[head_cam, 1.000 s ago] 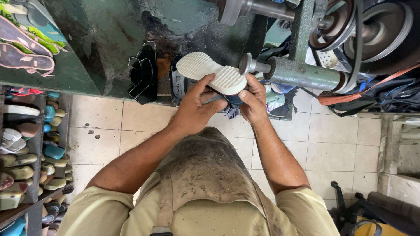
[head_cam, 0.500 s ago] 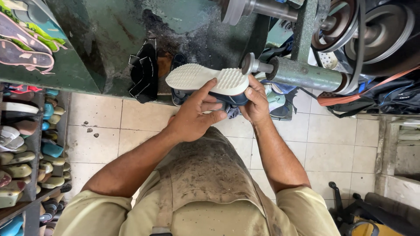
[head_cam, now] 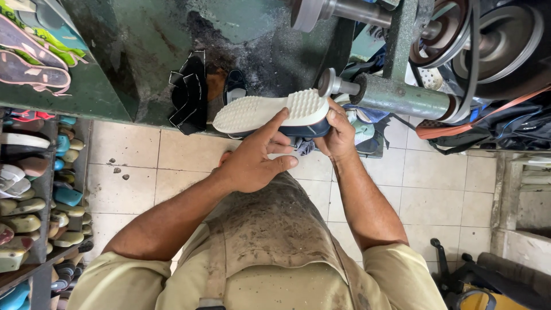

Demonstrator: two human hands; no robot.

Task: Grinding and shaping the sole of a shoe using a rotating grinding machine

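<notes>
Shoe [head_cam: 270, 115] held sole-up, heel end just beside the machine's spindle tip [head_cam: 328, 83]; left hand [head_cam: 252, 163] grasping its midsection, right hand [head_cam: 338, 132] clenched round the heel; best kept level, fingers clear of the spindle.

Both hands hold a shoe [head_cam: 270, 112], white sole up: left hand [head_cam: 252, 161] under its middle, right hand [head_cam: 338, 135] gripping the heel beside a grinder spindle [head_cam: 390, 95].

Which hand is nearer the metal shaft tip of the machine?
Right. The right hand grips the shoe heel just below the shaft tip; the left hand holds mid-sole, farther away.
</notes>
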